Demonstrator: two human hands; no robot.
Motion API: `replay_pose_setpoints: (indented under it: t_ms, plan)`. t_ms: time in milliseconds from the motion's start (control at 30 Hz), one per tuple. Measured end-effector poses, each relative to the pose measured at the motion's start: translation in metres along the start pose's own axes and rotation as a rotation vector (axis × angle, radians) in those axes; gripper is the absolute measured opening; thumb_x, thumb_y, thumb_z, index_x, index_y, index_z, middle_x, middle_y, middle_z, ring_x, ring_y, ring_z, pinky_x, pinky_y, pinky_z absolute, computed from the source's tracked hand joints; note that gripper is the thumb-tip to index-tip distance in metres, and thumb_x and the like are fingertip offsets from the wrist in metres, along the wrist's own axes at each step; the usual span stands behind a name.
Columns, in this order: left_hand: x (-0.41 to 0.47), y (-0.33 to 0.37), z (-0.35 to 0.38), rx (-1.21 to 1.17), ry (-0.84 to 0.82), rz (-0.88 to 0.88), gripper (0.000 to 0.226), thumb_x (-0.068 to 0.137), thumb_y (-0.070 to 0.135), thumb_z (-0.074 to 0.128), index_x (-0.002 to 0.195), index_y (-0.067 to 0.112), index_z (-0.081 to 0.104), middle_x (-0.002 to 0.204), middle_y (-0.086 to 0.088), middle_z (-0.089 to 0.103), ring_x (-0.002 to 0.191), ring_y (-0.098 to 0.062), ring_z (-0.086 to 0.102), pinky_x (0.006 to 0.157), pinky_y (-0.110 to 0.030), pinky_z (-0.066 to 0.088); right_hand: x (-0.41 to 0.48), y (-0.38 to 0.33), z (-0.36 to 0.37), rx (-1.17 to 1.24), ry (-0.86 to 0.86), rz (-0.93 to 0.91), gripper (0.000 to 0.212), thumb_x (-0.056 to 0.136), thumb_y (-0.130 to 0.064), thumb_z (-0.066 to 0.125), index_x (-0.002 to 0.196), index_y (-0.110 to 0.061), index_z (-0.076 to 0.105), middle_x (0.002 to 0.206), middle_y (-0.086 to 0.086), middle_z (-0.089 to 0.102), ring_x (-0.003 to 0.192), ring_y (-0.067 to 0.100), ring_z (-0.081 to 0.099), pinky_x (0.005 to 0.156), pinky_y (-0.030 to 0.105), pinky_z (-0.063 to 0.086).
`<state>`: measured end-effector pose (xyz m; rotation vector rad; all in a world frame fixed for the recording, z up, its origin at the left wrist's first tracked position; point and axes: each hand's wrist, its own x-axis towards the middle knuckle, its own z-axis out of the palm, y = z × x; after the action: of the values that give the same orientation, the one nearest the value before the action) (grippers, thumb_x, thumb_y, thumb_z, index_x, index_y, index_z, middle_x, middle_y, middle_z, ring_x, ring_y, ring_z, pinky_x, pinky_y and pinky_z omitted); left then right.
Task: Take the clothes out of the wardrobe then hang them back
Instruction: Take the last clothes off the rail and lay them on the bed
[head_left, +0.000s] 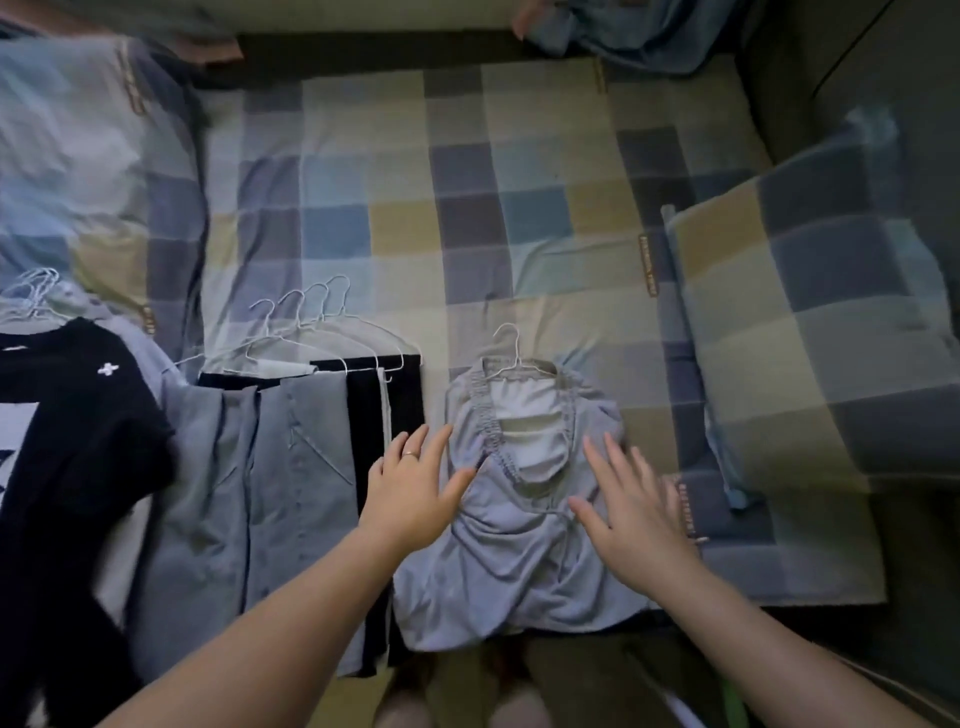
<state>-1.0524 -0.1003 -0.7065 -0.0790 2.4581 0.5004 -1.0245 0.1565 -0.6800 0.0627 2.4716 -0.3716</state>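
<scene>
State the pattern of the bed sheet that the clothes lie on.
The bed sheet is checked in blue, grey and pale yellow squares; the head view shows it.

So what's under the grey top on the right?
The checked sheet shows all round the top. A white hanger sits inside its neck, hook sticking out. The hanger's arms and the sheet beneath are covered.

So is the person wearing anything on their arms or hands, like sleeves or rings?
The left arm and right arm are bare right to the picture's edge: no sleeves, watch or bracelet. The left hand has a thin gold-coloured ring on one finger. The right hand shows no ring, though it is a bit blurred.
</scene>
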Motion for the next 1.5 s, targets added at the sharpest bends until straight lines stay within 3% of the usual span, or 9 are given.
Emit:
replay_pose_setpoints:
  t_ms: [300,500,800,967,1133,1233,1333,1433,1500]
  plan:
    - [0.169,-0.063,0.109,-0.004,-0.058,0.019,0.067,0.099,0.053,0.041,0.156,0.024,0.020,0.163,-0.006,0.021,0.149,-0.029,0.014,0.121,-0.043,0.017,0.179,0.038,0.115,0.005,0.011,0.155,0.068,0.098,-0.056,0.033,0.154,-0.038,-0.001,0.164,-0.008,-0.003,0.151,0.023,0.000,0.118,0.053,0.007]
    - [0.270,-0.084,0.154,0.083,0.128,0.069,0.067,0.097,0.050,0.046,0.152,0.016,0.028,0.156,-0.013,0.033,0.141,-0.034,0.030,0.117,-0.043,0.022,0.297,0.077,0.151,-0.031,0.092,0.238,0.072,0.098,-0.052,0.037,0.156,-0.031,0.001,0.165,-0.003,0.000,0.150,0.029,0.005,0.118,0.053,0.010]
    - [0.332,-0.068,0.156,-0.223,0.040,-0.032,0.045,0.094,0.040,0.057,0.133,0.018,0.045,0.125,-0.010,0.060,0.118,-0.031,0.055,0.097,-0.043,0.045,0.371,0.099,0.145,-0.004,0.123,0.209,0.064,0.096,-0.052,0.042,0.151,-0.025,0.025,0.152,0.012,0.035,0.137,0.036,0.036,0.108,0.053,0.028]
    - [0.316,-0.055,0.146,-0.318,-0.087,-0.065,0.025,0.097,0.034,0.057,0.102,0.010,0.059,0.098,-0.009,0.063,0.100,-0.030,0.062,0.078,-0.034,0.045,0.357,0.107,0.126,0.029,0.050,0.192,0.048,0.097,-0.049,0.045,0.128,-0.013,0.052,0.132,0.021,0.048,0.124,0.039,0.046,0.105,0.049,0.038]
    - [0.261,-0.046,0.108,-0.374,-0.107,-0.005,0.027,0.096,0.038,0.058,0.098,0.012,0.066,0.093,-0.005,0.071,0.091,-0.023,0.066,0.082,-0.038,0.053,0.298,0.100,0.087,0.174,0.046,0.047,0.021,0.095,-0.034,0.057,0.082,-0.017,0.058,0.084,0.012,0.050,0.092,0.035,0.056,0.071,0.034,0.035]
    - [0.215,-0.036,0.073,-0.405,-0.071,0.032,0.041,0.084,0.051,0.056,0.096,0.014,0.067,0.089,-0.004,0.072,0.088,-0.021,0.067,0.083,-0.044,0.054,0.244,0.088,0.054,0.290,0.114,-0.052,0.010,0.093,-0.026,0.061,0.093,-0.019,0.067,0.083,0.007,0.054,0.087,0.030,0.058,0.073,0.033,0.039]
    - [0.165,-0.021,0.037,-0.476,-0.063,0.047,0.054,0.074,0.062,0.053,0.096,0.014,0.067,0.088,-0.005,0.072,0.089,-0.024,0.067,0.083,-0.046,0.054,0.182,0.071,0.022,0.414,0.193,-0.063,0.020,0.093,-0.023,0.063,0.110,-0.016,0.071,0.093,0.008,0.062,0.092,0.025,0.060,0.083,0.036,0.045]
    - [0.109,0.001,-0.009,-0.518,-0.016,0.088,0.038,0.082,0.049,0.065,0.088,0.012,0.066,0.074,-0.001,0.067,0.074,-0.020,0.063,0.072,-0.038,0.052,0.118,0.052,-0.011,0.546,0.290,-0.079,0.018,0.092,-0.019,0.065,0.108,-0.017,0.073,0.095,0.005,0.067,0.093,0.021,0.062,0.086,0.036,0.047]
    - [0.073,0.015,-0.040,-0.541,0.025,0.140,0.024,0.089,0.031,0.070,0.074,0.015,0.061,0.060,0.010,0.050,0.058,-0.008,0.045,0.059,-0.030,0.038,0.080,0.038,-0.034,0.613,0.370,-0.094,0.016,0.093,-0.017,0.064,0.105,-0.015,0.074,0.090,0.002,0.067,0.089,0.018,0.062,0.081,0.031,0.046]
